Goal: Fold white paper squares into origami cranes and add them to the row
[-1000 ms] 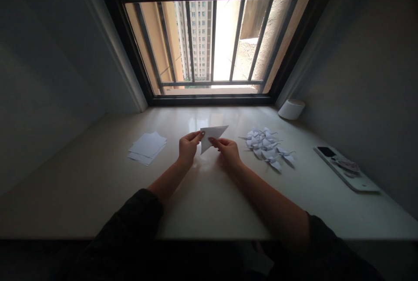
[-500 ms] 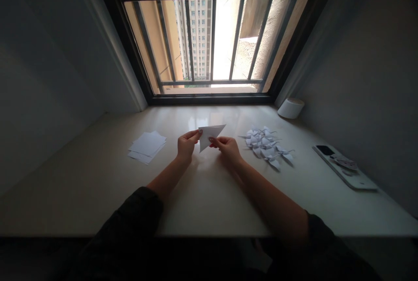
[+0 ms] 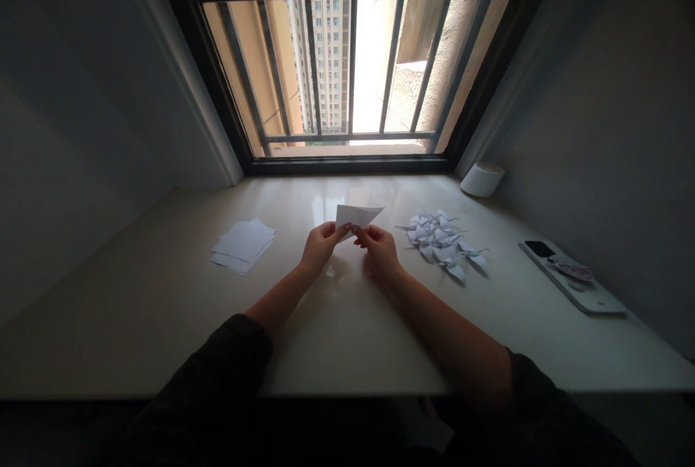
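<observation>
A folded sheet of white paper (image 3: 355,215), shaped like a triangle with its sharp tip to the right, is held up above the table in both hands. My left hand (image 3: 321,244) pinches its lower left part, with the thumb lying on the near face. From the other side my right hand (image 3: 376,246) grips the lower edge, its thumb close to the left thumb. The thumbs nearly meet along that edge, and the fingers behind the paper are largely hidden. Right of my right hand lies a cluster of several folded paper cranes (image 3: 437,235).
A small stack of white paper squares (image 3: 244,241) lies on the pale table (image 3: 337,337) to the left. On the right are a phone (image 3: 570,279) with a grip on its back and a white cylindrical object (image 3: 482,179) by the wall. A barred window (image 3: 352,76) stands behind.
My left hand has slid from the paper's upper left corner down to its lower edge, near the right thumb. The paper has shifted slightly right and its lower point is now covered.
</observation>
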### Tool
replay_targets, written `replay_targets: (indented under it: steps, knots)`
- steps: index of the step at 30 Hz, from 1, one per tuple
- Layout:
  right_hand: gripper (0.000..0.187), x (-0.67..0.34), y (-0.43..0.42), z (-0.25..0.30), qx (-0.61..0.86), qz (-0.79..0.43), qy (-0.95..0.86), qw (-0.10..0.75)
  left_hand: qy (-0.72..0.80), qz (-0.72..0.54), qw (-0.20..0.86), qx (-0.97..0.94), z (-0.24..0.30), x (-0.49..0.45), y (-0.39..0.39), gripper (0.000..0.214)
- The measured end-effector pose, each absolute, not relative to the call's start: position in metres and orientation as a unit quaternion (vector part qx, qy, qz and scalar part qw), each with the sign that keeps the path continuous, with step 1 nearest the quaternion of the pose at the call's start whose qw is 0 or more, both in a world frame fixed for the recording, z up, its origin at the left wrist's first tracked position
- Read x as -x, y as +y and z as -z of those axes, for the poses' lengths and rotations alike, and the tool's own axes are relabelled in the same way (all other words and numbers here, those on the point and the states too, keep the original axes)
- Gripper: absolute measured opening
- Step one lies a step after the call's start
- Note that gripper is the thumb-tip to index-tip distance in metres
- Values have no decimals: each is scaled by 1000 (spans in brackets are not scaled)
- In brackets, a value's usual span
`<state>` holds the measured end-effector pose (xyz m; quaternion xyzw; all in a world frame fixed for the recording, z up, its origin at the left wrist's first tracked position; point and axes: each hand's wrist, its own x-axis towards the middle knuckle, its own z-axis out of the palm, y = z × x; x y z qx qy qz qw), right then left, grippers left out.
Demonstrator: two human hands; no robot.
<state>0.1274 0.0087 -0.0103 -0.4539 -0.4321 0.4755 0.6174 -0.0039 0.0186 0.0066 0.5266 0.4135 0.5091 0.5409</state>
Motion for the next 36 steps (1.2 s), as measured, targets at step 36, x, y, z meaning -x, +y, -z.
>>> replay_targets:
  steps: [36]
  knots:
    - [29,-159,29,4,502,-473,-311,654,483,-416,406,-655,0,13,26,45]
